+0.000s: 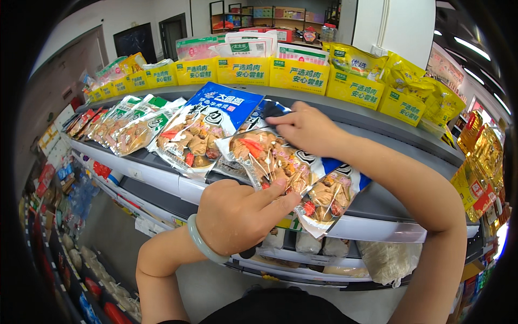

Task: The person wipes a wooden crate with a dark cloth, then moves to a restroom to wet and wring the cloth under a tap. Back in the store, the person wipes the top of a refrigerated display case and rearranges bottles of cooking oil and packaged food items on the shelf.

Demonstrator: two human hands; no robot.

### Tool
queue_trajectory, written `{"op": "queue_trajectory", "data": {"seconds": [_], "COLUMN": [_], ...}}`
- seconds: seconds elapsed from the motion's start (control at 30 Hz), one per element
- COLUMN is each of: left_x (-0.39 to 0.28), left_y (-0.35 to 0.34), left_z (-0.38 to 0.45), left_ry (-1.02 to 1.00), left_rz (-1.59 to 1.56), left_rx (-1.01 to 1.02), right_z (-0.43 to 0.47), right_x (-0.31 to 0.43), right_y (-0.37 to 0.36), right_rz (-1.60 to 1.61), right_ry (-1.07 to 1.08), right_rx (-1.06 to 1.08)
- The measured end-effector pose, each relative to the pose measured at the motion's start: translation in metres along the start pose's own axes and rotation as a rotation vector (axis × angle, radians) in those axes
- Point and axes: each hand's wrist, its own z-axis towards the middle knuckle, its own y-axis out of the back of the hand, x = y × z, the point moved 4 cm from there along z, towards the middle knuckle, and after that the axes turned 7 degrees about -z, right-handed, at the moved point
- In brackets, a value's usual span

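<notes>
Blue-and-white plastic food packets lie on the grey metal shelf; one packet leans left of my hands. My left hand, with a pale green bangle on its wrist, presses extended fingers on the lower part of a front packet. A dark cloth is held in my right hand, above that packet and against the packets behind. Another packet lies under the front one, to its right, and overhangs the shelf edge.
Green-and-white packets stand in a row on the left. Yellow display boxes with seasoning bags line the shelf's back. Gold bags hang at the right. Lower shelves hold wrapped goods, including a clear bag. Stocked shelving stands at lower left.
</notes>
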Motion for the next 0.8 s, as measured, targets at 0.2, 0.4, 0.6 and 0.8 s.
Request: {"op": "queue_trajectory", "data": {"seconds": [0.2,0.4,0.6,0.8], "left_x": [0.003,0.002,0.002,-0.001], "left_y": [0.000,0.001,0.002,0.001], "left_z": [-0.004,0.005,0.003,0.004], "left_ry": [0.037,0.031,0.047,0.043], "left_rz": [-0.026,-0.070,-0.040,-0.038], "left_rx": [0.023,0.004,0.016,-0.006], "right_z": [-0.031,-0.023,-0.026,-0.071], "right_x": [-0.094,-0.077,0.031,-0.013], "right_y": [0.010,0.117,0.041,0.040], "right_rz": [-0.097,-0.212,0.109,-0.148], "right_ry": [-0.211,-0.300,0.097,-0.182], "right_rx": [0.069,-0.107,0.029,0.039]}}
